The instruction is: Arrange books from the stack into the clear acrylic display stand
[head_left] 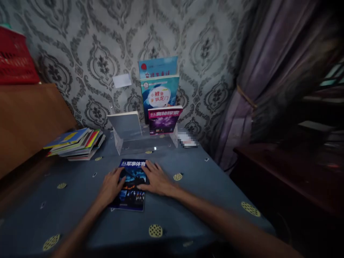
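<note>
A thin dark blue book [131, 199] lies face up on the tablecloth, its cover showing a military scene and white Chinese lettering along the top. My left hand [110, 184] rests along its left edge, with the thumb over the cover and the fingers stretched toward the upper corner. On the right edge lies my right hand [158, 180], fingers spread near the top corner and thumb reaching onto the cover. Both hands touch the book without wrapping round it. Beyond them stands a clear acrylic rack [146, 145] bearing a purple book [165, 122] and a grey-backed book [126, 126].
Two tall blue books, the front one a picture book [158, 95], stand upright at the rack's rear. A stack of books [77, 143] sits at the left beside a wooden box [34, 118] topped by a red basket [16, 57]. A curtain [249, 86] hangs right.
</note>
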`<state>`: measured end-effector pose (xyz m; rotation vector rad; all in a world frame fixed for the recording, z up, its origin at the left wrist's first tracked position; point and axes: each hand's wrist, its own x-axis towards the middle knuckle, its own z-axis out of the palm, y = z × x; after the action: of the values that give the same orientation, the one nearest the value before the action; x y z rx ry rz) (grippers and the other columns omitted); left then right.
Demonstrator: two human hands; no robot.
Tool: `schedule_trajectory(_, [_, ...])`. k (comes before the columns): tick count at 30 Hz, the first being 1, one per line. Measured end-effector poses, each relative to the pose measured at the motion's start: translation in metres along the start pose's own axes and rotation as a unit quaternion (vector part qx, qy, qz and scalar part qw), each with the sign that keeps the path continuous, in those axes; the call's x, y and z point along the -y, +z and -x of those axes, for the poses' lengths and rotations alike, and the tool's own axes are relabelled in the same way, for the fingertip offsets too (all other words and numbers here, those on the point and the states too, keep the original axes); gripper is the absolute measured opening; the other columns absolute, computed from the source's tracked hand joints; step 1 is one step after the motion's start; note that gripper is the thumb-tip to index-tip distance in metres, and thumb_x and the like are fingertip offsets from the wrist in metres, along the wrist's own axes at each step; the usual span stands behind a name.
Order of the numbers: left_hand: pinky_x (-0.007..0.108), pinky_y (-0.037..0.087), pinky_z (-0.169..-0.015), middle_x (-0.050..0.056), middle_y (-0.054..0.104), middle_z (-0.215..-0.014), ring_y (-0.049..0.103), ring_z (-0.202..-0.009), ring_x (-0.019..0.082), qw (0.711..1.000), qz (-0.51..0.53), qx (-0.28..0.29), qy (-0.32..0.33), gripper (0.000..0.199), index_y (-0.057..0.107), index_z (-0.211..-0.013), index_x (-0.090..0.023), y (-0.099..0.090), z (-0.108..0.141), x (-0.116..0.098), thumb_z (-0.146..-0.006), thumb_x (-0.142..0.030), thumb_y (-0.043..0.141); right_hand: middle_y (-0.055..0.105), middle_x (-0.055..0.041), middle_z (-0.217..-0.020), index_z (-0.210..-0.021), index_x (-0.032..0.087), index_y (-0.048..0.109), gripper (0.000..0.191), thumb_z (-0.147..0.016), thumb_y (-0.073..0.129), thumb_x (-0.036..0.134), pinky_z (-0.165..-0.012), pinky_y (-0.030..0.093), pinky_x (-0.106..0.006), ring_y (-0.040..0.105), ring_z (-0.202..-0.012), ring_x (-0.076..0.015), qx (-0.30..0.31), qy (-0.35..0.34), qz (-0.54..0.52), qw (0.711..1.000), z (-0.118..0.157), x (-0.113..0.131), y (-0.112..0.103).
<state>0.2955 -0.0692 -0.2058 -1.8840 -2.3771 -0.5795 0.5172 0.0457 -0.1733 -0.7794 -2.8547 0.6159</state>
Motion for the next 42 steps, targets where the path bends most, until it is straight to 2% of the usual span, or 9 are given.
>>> schedule_trajectory(2, [0.048, 0.048, -0.107, 0.012, 0.067, -0.133, 0.062, -0.124, 0.029, 1.000, 0.000, -0.004, -0.006, 0.042, 0.060, -0.134, -0.020, 0.007, -0.001, 0.000, -0.097, -0.035, 0.045, 0.019, -0.0259, -0.166, -0.158, 0.007, 0.032, 0.097, -0.088, 0.058, 0.070, -0.126, 0.013, -0.056, 0.011, -0.157, -0.0375, 0.007, -0.005, 0.005, 1.000, 0.007, 0.004, 0.000])
schedule_trajectory(5, [0.051, 0.044, -0.111, 0.017, 0.059, -0.144, 0.055, -0.135, 0.032, 0.999, -0.029, -0.024, -0.017, 0.046, 0.058, -0.137, -0.017, 0.016, 0.000, 0.000, -0.099, -0.036, 0.043, 0.014, -0.0243, -0.167, -0.159, 0.006, 0.029, 0.091, -0.094, 0.047, 0.068, -0.126, 0.003, -0.058, 0.001, -0.158, -0.0358, 0.012, -0.029, 0.013, 0.999, 0.016, 0.009, 0.001])
schedule_trajectory(9, [0.052, 0.045, -0.110, 0.019, 0.058, -0.144, 0.055, -0.135, 0.034, 0.998, -0.050, -0.039, -0.007, 0.046, 0.058, -0.137, -0.015, 0.024, 0.002, 0.002, -0.099, -0.036, 0.042, 0.013, -0.0202, -0.168, -0.160, 0.009, 0.028, 0.084, -0.098, 0.041, 0.064, -0.126, 0.002, -0.057, 0.002, -0.158, -0.0324, 0.032, -0.059, -0.004, 0.998, 0.017, 0.011, 0.002])
schedule_trajectory(13, [0.051, 0.046, -0.109, 0.019, 0.061, -0.141, 0.057, -0.132, 0.034, 0.997, -0.053, -0.058, 0.017, 0.046, 0.059, -0.136, -0.015, 0.028, 0.002, 0.005, -0.100, -0.036, 0.040, 0.014, -0.0210, -0.168, -0.160, 0.010, 0.027, 0.091, -0.094, 0.043, 0.070, -0.126, 0.005, -0.059, 0.005, -0.158, -0.0359, 0.028, -0.024, -0.008, 0.999, 0.006, 0.005, -0.001])
schedule_trajectory(19, [0.054, 0.046, -0.108, 0.021, 0.060, -0.141, 0.053, -0.135, 0.037, 0.996, -0.047, -0.075, 0.021, 0.048, 0.060, -0.134, -0.013, 0.033, 0.001, 0.010, -0.099, -0.039, 0.039, 0.022, -0.0226, -0.166, -0.159, 0.006, 0.030, 0.083, -0.099, 0.041, 0.062, -0.126, 0.010, -0.054, 0.012, -0.157, -0.0341, 0.001, 0.037, 0.013, 0.999, -0.005, -0.006, -0.004])
schedule_trajectory(25, [0.055, 0.042, -0.113, 0.018, 0.060, -0.142, 0.052, -0.137, 0.034, 0.998, -0.027, -0.059, 0.008, 0.046, 0.058, -0.135, -0.017, 0.025, 0.002, 0.006, -0.098, -0.040, 0.044, 0.024, -0.0225, -0.166, -0.158, 0.003, 0.029, 0.083, -0.098, 0.041, 0.060, -0.126, 0.012, -0.054, 0.016, -0.157, -0.0337, -0.002, 0.039, 0.049, 0.998, -0.002, -0.004, 0.001])
schedule_trajectory(31, [0.051, 0.042, -0.113, 0.018, 0.058, -0.143, 0.050, -0.138, 0.033, 1.000, -0.022, -0.019, -0.002, 0.049, 0.056, -0.138, -0.014, 0.013, 0.000, 0.004, -0.098, -0.041, 0.044, 0.020, -0.0263, -0.166, -0.159, 0.000, 0.023, 0.108, -0.089, 0.037, 0.081, -0.125, 0.010, -0.057, 0.014, -0.157, -0.0370, 0.018, -0.003, 0.028, 0.999, 0.012, -0.005, 0.010])
schedule_trajectory(36, [0.050, 0.041, -0.113, 0.019, 0.059, -0.140, 0.053, -0.132, 0.033, 1.000, -0.005, -0.011, 0.006, 0.050, 0.057, -0.137, -0.012, 0.007, -0.001, 0.003, -0.098, -0.040, 0.043, 0.019, -0.0238, -0.167, -0.160, 0.006, 0.024, 0.108, -0.086, 0.036, 0.084, -0.126, 0.009, -0.057, 0.014, -0.156, -0.0375, 0.001, -0.023, 0.025, 0.999, 0.017, -0.005, 0.016])
schedule_trajectory(42, [0.047, 0.043, -0.110, 0.014, 0.065, -0.130, 0.059, -0.121, 0.030, 1.000, 0.003, -0.017, 0.016, 0.047, 0.060, -0.133, -0.015, 0.005, -0.003, 0.004, -0.096, -0.040, 0.044, 0.022, -0.0264, -0.165, -0.158, 0.001, 0.024, 0.110, -0.087, 0.038, 0.083, -0.126, 0.009, -0.055, 0.014, -0.156, -0.0371, -0.001, -0.018, 0.033, 0.999, 0.017, -0.003, 0.015])
